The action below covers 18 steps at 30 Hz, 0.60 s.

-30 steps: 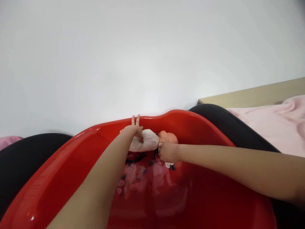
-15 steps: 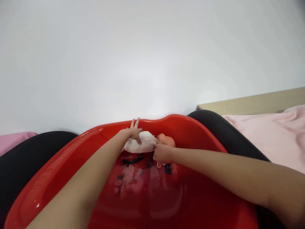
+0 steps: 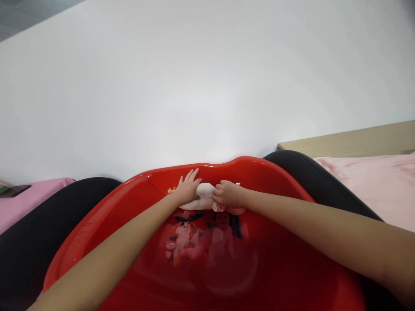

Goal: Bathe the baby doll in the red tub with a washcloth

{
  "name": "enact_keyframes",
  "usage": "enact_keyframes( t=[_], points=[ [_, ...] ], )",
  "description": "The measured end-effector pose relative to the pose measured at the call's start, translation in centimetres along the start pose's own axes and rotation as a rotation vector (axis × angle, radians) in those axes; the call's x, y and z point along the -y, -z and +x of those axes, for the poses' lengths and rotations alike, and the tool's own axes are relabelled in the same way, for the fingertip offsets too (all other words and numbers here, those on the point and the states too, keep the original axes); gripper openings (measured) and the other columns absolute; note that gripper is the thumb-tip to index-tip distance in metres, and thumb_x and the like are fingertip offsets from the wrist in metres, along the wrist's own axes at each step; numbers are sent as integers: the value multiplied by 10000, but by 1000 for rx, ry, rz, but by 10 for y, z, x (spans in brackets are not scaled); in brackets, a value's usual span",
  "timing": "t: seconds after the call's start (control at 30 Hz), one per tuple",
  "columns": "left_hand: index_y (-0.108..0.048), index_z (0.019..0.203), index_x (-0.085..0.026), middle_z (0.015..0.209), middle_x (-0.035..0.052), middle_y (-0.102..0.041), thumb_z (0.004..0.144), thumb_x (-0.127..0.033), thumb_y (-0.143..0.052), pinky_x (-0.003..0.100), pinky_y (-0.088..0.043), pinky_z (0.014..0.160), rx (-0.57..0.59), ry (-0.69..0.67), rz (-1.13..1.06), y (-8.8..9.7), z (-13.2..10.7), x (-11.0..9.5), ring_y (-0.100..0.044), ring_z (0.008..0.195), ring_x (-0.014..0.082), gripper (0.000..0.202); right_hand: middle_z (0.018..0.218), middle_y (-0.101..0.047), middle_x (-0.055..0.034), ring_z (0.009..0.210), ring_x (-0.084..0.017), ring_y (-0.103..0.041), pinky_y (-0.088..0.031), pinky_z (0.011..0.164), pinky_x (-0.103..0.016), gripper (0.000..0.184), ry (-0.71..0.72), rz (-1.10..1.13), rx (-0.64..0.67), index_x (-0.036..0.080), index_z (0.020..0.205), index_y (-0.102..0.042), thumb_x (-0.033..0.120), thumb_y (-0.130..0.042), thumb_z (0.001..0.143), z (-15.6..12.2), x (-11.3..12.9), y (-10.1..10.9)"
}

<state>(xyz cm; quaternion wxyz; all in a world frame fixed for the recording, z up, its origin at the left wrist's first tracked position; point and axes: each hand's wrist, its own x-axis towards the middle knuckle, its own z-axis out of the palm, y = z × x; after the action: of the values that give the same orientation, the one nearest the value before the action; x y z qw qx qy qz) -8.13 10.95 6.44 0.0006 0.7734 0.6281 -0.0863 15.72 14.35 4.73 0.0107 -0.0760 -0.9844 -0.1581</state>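
Doll point(image 3: 205, 192) is lying crosswise inside the red tub point(image 3: 275, 185), up against the far wall, feet end left, head end right. White garment on it, plain to see between the two hands.

Left hand point(image 3: 189, 190): open, fingers spread, palm laid on the lower part of the doll, fingertips pointing at the tub's far rim. Not gripping that I can see.

Right hand point(image 3: 228, 193): fingers curled closed on the garment near the neck end. Pinch looks firm-ish, but I can't tell how hard. Hand and wrist block most of the doll's head from me.

Tub floor has a printed decal point(image 3: 194, 242) just this side of the doll; shiny, with reflections over it. Black padded shapes point(image 3: 301, 172) flank the tub both sides. Pale pink fabric point(image 3: 372, 181) off right by a wooden edge point(image 3: 350, 138), brighter pink cloth point(image 3: 39, 196) off left. White surface point(image 3: 194, 86) beyond.
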Motion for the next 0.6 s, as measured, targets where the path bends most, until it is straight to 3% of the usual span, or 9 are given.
enact_keyframes(
  t=[0.07, 0.13, 0.2, 0.3, 0.6],
  points=[
    [-515, 1467, -247, 1725, 127, -220, 870, -323, -699, 546, -329, 1218, -59, -24, 8, -4, -16, -9, -262, 1560, 326, 629, 1022, -707, -120, 901, -250, -621, -368, 709, -373, 211, 21, -16, -126, 151, 1001, -697, 197, -490, 1008, 1, -1, -2],
    [-568, 1387, -227, 1572, 145, -439, 904, -359, -667, 475, -471, 1082, -90, -53, 27, -10, -32, -17, -493, 1373, 322, 510, 1068, -701, -121, 906, -243, -595, -358, 726, -378, 224, 30, -31, -246, 154, 1031, -688, 199, -469, 1024, 3, -1, -5],
    [-613, 1280, -204, 1388, 146, -552, 920, -360, -645, 439, -538, 919, -81, -61, 75, -16, -45, -23, -591, 1173, 313, 393, 1106, -700, -129, 905, -228, -573, -351, 747, -378, 237, 24, -37, -325, 147, 1058, -688, 187, -456, 1031, 4, 1, -10],
    [-622, 1203, -181, 1256, 141, -580, 901, -296, -646, 437, -544, 855, -32, -64, 130, -25, -59, -29, -602, 1086, 318, 324, 1096, -706, -128, 900, -209, -555, -340, 774, -372, 241, 45, -23, -349, 145, 1034, -694, 160, -454, 1024, 4, 4, -16],
    [-603, 1218, -218, 1285, 138, -592, 860, -207, -626, 478, -524, 950, 142, -18, 33, -43, -87, -41, -588, 1170, 328, 359, 1092, -706, -133, 885, -218, -563, -324, 752, -364, 178, 55, 18, -279, 144, 1007, -682, 261, -552, 977, 2, 3, -19]
  ],
)
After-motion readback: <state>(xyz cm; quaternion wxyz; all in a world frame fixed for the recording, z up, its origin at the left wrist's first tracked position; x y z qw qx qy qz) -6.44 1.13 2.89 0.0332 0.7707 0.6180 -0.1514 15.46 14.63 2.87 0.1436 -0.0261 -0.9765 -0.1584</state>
